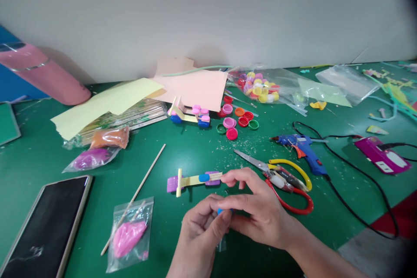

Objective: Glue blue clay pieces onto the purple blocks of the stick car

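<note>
My left hand [202, 234] is closed, pinching a small piece of blue clay [222, 211] between thumb and fingers. My right hand [260, 210] meets it from the right, its fingers at the same blue piece, with the index finger stretched forward. Just beyond my hands lies a small stick model [192, 180] with purple parts and a blue piece on top; the right index fingertip is close to its right end. A second model [189, 115] with blue and pink parts stands farther back. Part of a clear bag [221, 244] shows under my hands.
Scissors [254, 160] and a blue glue gun [302, 150] with its cable lie right. Bottle caps [231, 134] sit behind. A phone [48, 226], a bag of pink clay [130, 236] and a wooden stick [146, 176] are left. A pink bottle [48, 78] leans at back left.
</note>
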Available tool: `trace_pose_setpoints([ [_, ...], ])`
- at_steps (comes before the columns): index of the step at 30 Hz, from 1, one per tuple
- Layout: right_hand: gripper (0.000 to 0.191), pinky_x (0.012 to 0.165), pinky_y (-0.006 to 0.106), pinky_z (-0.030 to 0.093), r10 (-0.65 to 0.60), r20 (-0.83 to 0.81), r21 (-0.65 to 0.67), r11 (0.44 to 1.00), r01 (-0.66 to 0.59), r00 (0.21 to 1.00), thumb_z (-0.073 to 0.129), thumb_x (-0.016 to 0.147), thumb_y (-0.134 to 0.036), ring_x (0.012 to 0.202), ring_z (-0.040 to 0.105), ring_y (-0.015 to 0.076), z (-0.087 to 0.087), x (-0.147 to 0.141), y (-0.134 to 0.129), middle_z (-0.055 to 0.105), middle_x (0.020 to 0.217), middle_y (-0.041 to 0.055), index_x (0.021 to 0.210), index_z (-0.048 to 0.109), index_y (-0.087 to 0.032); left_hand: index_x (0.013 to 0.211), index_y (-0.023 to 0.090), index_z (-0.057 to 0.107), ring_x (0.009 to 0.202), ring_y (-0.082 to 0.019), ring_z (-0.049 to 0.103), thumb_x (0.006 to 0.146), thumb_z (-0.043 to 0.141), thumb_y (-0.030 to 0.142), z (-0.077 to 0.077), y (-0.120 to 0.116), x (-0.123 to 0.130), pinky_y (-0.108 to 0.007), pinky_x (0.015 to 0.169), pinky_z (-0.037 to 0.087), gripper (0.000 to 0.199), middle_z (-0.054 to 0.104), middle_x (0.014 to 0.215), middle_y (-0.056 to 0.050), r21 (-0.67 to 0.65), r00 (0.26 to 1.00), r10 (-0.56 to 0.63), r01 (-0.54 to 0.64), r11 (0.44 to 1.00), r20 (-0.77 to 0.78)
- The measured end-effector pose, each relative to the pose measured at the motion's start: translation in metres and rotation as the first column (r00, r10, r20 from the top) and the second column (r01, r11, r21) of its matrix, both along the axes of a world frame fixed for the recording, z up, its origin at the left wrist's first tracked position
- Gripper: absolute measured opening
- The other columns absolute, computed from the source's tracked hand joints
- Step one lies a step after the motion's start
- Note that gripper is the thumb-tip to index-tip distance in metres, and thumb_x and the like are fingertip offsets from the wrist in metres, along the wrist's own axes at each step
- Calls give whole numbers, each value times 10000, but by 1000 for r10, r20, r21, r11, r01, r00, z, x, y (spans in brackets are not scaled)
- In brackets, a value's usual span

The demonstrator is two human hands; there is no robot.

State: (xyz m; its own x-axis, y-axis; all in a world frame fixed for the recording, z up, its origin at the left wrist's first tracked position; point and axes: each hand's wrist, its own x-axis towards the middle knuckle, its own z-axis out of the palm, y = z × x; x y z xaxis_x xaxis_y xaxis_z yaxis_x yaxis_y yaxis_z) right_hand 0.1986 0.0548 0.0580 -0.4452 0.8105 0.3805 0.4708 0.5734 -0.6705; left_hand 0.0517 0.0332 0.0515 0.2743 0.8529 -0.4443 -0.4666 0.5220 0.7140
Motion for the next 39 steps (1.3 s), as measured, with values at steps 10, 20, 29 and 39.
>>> trace_pose_setpoints([
  [10, 231, 816, 300, 459, 3, -25, -26, 1000, -4, 1000, 624, 762, -186, 984, 514, 168, -1, 1, -1, 488, 1154, 51, 988, 617, -234, 697, 187, 671, 677, -107, 461, 683, 681, 250, -1, -1, 0, -220, 639, 405, 66, 529, 718, -3, -16, 1000, -26, 25, 1000, -1],
  [20, 234, 793, 301, 455, 3, -50, 30, 1000, -2, 999, 617, 784, -193, 992, 503, 167, -5, 3, 0, 483, 1149, 52, 1013, 608, -240, 673, 175, 680, 636, -102, 424, 675, 682, 266, 1, 0, 0, -235, 629, 403, 91, 506, 728, -6, -11, 999, -8, 8, 1000, -37],
  [29, 242, 751, 294, 450, 34, -34, -6, 999, -34, 999, 610, 798, -229, 954, 499, 163, -5, 6, 1, 467, 1180, 36, 1034, 598, -279, 672, 179, 692, 640, -110, 437, 680, 676, 276, -1, 0, -1, -226, 596, 375, 99, 525, 706, -11, -14, 999, -22, 21, 1000, -42],
  [39, 268, 799, 276, 429, 34, -50, -69, 997, -37, 998, 642, 766, -197, 977, 487, 151, -4, 7, 1, 445, 1204, 31, 1026, 602, -247, 638, 162, 682, 623, -102, 444, 670, 688, 270, -1, 1, 0, -209, 575, 378, 113, 533, 683, -9, -7, 999, -10, 10, 1000, -48],
])
